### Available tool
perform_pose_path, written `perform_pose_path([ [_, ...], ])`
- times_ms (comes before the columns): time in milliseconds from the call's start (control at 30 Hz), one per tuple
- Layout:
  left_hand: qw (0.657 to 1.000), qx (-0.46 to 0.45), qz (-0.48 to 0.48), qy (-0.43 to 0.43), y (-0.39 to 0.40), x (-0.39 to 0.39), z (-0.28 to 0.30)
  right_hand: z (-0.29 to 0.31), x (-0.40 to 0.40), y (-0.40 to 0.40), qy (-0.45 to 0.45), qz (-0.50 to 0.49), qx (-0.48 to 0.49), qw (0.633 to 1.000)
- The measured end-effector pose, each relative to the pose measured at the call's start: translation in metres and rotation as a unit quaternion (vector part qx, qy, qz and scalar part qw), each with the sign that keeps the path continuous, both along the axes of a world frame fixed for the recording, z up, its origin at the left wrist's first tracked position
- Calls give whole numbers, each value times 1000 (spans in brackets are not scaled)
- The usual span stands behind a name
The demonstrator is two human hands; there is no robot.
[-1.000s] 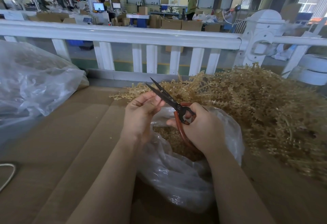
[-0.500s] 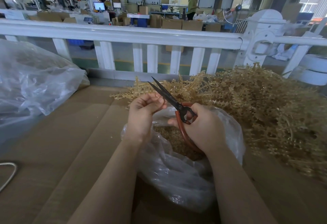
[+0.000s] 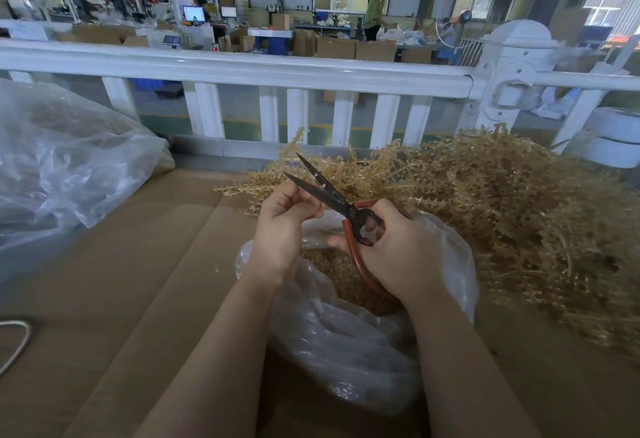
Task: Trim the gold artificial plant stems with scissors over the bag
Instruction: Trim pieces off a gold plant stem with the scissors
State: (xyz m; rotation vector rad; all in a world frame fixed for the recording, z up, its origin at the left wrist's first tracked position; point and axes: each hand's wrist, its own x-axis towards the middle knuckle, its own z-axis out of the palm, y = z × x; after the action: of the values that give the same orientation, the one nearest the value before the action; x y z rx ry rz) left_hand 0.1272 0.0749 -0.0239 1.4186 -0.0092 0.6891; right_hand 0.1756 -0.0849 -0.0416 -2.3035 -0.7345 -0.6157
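My right hand (image 3: 394,250) grips the red handles of black-bladed scissors (image 3: 322,185), whose blades stand parted and point up and left. My left hand (image 3: 284,223) has its fingers curled and pinches a thin gold stem (image 3: 293,147) that rises behind the blade tips. Both hands hover over a clear plastic bag (image 3: 349,351) on the table, which holds gold trimmings (image 3: 329,261). A big pile of gold artificial stems (image 3: 502,216) lies just right of the bag.
The table is covered in brown cardboard (image 3: 104,264). A large crumpled clear bag (image 3: 69,167) sits at the left, a white cord (image 3: 15,340) at the left edge. A white railing (image 3: 242,70) runs behind the table, with white rolls (image 3: 616,140) at the right.
The scissor blades have parted from nearly closed. A gold sprig now sticks up behind the blades above my left hand. Both hands stay over the bag.
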Motion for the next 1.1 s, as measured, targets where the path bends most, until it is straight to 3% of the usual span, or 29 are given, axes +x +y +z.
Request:
perform_pose_path([
  [367, 999, -5, -42, -11, 2, 0, -1, -3, 3, 1, -7, 6, 26, 1000],
  [633, 987, -150, -60, 21, 4, -8, 5, -4, 4, 0, -2, 10, 35, 999],
  [1100, 996, -80, 17, 18, 0, -7, 6, -5, 5, -1, 11, 28, 40, 999],
])
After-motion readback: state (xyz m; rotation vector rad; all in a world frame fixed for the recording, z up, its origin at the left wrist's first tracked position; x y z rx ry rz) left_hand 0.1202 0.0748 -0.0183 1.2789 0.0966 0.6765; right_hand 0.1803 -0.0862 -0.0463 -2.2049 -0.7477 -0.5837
